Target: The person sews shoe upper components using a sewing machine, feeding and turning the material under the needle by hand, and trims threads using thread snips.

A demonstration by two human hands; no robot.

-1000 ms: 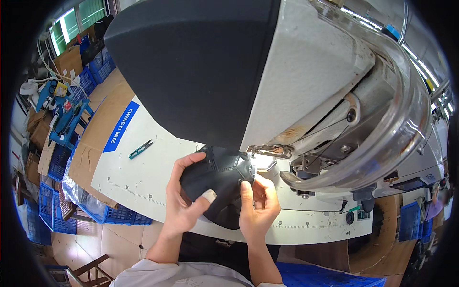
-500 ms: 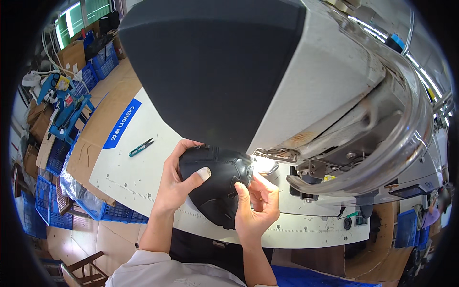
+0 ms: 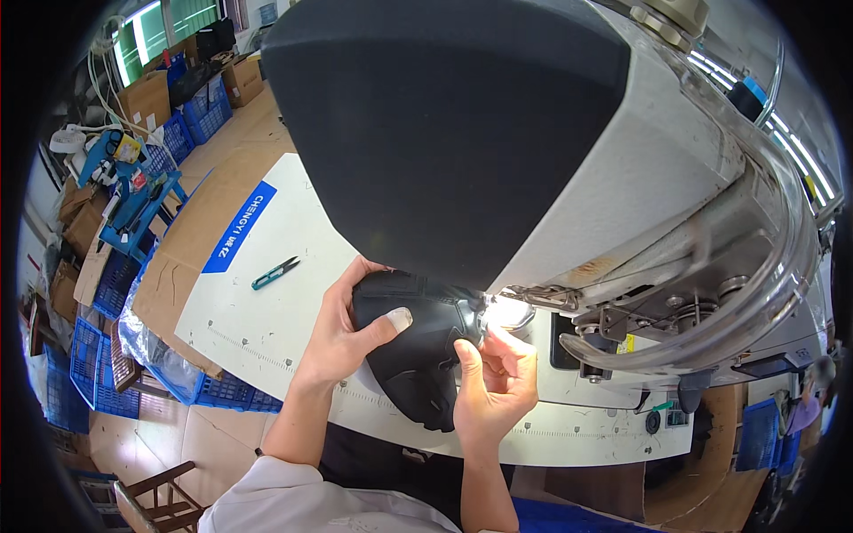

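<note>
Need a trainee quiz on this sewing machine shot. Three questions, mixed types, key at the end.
1. True or false: the left hand holds the black piece.
2. Which hand is nearer the bright light by the machine head? A) left; B) right; C) both equally near.
3. Fill in the colour: the teal-handled snips lie on the ____ tabletop.

Key: 1. True. 2. B, the right hand. 3. White.
</note>
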